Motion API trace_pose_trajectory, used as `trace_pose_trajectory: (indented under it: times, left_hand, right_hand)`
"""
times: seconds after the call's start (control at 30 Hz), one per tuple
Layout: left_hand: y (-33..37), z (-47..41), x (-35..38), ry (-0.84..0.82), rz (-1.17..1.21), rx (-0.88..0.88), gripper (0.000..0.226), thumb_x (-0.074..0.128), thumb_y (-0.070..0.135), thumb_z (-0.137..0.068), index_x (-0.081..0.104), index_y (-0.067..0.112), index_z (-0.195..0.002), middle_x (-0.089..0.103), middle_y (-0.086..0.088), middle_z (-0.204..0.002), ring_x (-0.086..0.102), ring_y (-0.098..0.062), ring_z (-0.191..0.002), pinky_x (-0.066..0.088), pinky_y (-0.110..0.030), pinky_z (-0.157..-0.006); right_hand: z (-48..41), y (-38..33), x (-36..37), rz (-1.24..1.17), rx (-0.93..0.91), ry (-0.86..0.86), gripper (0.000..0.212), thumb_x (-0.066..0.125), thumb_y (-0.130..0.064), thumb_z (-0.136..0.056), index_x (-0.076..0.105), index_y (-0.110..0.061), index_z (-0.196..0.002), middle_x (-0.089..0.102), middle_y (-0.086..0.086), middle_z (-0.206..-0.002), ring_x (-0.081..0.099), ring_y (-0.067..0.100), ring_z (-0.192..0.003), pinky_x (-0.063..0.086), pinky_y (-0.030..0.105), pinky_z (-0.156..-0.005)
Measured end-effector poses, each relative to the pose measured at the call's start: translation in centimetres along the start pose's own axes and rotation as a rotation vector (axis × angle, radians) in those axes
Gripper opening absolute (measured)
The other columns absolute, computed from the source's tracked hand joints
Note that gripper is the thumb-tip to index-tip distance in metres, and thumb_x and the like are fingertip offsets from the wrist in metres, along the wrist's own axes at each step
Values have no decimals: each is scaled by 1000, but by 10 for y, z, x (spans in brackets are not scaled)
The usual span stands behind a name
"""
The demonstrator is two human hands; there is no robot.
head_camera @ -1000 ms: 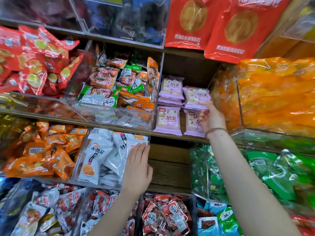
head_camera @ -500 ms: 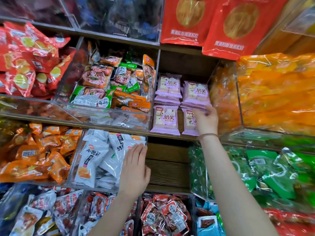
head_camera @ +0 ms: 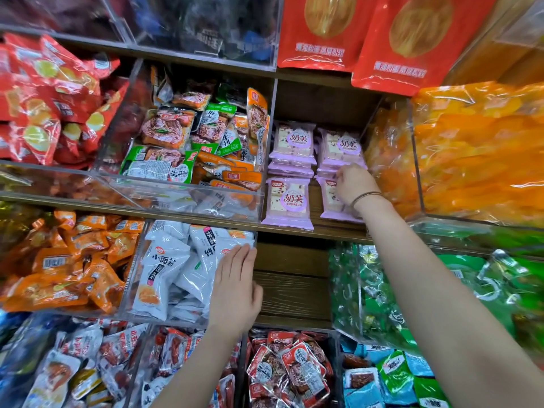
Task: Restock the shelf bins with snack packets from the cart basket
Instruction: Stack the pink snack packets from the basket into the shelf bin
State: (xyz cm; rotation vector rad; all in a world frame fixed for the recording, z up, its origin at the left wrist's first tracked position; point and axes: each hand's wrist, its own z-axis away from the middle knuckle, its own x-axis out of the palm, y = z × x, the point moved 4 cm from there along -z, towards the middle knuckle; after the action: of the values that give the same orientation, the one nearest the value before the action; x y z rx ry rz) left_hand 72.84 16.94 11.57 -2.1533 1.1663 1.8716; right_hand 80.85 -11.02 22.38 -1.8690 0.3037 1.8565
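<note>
At the bottom of the view, nearest the person, low bins hold red snack packets [head_camera: 290, 375]. Just above them the left hand [head_camera: 235, 287] lies flat, fingers straight and together. Its fingertips rest against the right front corner of a clear bin [head_camera: 164, 319] filled with white packets [head_camera: 164, 269]. Right of that hand, a bare wooden panel [head_camera: 291, 287] leaves an open gap between this bin and a green-packet bin [head_camera: 379, 290]. Above the gap runs the wooden shelf edge [head_camera: 323, 232].

On this shelf the lilac packets [head_camera: 287, 201] sit in a narrow bay. A mixed bin [head_camera: 188, 148] of green and orange packets walls it on the left, and an orange-packet bin [head_camera: 477, 154] walls it on the right. Two packets lie at the front edge and two stacks stand behind, with dark free space above the stacks.

The right hand [head_camera: 353, 184] reaches in at the bay's right side. Its fingers are bent onto the top edge of the front right packet [head_camera: 331, 201], just under the rear right stack [head_camera: 341, 147]. Whether it pinches the packet or only touches it cannot be told.

Each packet is flat and squarish, lilac-bordered, with a round lilac label over pale speckled squares.
</note>
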Motion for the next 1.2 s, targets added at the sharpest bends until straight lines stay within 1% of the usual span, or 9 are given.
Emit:
trace_pose_trajectory:
  times: [0.13, 0.3, 0.47, 0.53, 0.63, 0.77, 0.87, 1.03, 1.2]
  left_hand:
    - [2, 1, -2, 10, -7, 3, 60, 64, 6, -73, 51, -1, -131, 53, -16, -133, 45, -33, -128, 33, -49, -111]
    - [4, 1, -4, 4, -24, 10, 60, 63, 7, -73, 51, -2, -131, 53, -17, -133, 46, -34, -127, 34, -51, -110]
    - [3, 2, -2, 5, -41, -4, 61, 67, 5, -73, 51, -1, -132, 52, -16, -134, 44, -33, -129, 30, -48, -113]
    - [3, 1, -2, 8, -38, -3, 61, 67, 6, -73, 51, 0, -132, 52, -16, -134, 44, -32, -129, 29, -47, -114]
    - [2, 1, -2, 10, -35, 1, 62, 66, 7, -74, 50, 0, -133, 52, -16, -135, 45, -33, -129, 29, -46, -114]
    - [2, 1, -1, 14, -37, 1, 62, 67, 8, -74, 50, 0, -133, 52, -15, -135, 45, -32, -129, 27, -45, -114]
    - [2, 1, 0, 13, -35, 7, 62, 66, 11, -75, 49, 1, -134, 52, -15, -135, 44, -31, -130, 26, -44, -115]
    - [3, 1, -1, 17, -20, 22, 64, 63, 14, -76, 46, -2, -136, 46, -17, -141, 38, -32, -135, 22, -46, -117]
    - [10, 2, -4, -3, -97, 85, 59, 66, 15, -76, 51, 0, -132, 51, -15, -137, 46, -32, -130, 23, -46, -116]
  right_hand:
    - [14, 4, 1, -81, -11, 21, 31, 39, -11, -94, 57, -3, -118, 54, 19, -123, 56, 34, -106, 44, 32, -83]
    - [48, 5, 22, -69, -127, -25, 44, 46, -22, -94, 42, -4, -134, 39, 18, -137, 38, 34, -125, 32, 35, -103]
    - [62, 1, 25, -73, -139, 62, 48, 43, -27, -96, 38, -2, -137, 37, 17, -140, 34, 31, -129, 25, 35, -109]
    - [70, -11, 23, -83, -224, 129, 52, 43, -38, -95, 38, -6, -137, 38, 14, -142, 34, 29, -131, 27, 37, -110]
    - [86, -37, 36, 45, -460, 74, 59, 37, -55, -92, 36, -19, -139, 37, 4, -145, 33, 24, -133, 28, 42, -110]
    - [84, -51, 50, 196, -412, 115, 49, 35, -49, -94, 37, -24, -137, 38, 1, -144, 39, 25, -128, 28, 45, -107]
    - [83, -54, 51, 183, -377, 146, 47, 36, -47, -95, 39, -23, -135, 38, 2, -143, 42, 26, -125, 28, 46, -106]
    - [93, -39, 41, 44, -394, 160, 55, 42, -49, -91, 38, -19, -138, 36, 4, -146, 33, 26, -133, 27, 43, -109]
    - [101, -8, 35, 90, -346, 184, 39, 42, -28, -95, 46, -13, -130, 48, 8, -128, 43, 25, -118, 38, 37, -96]
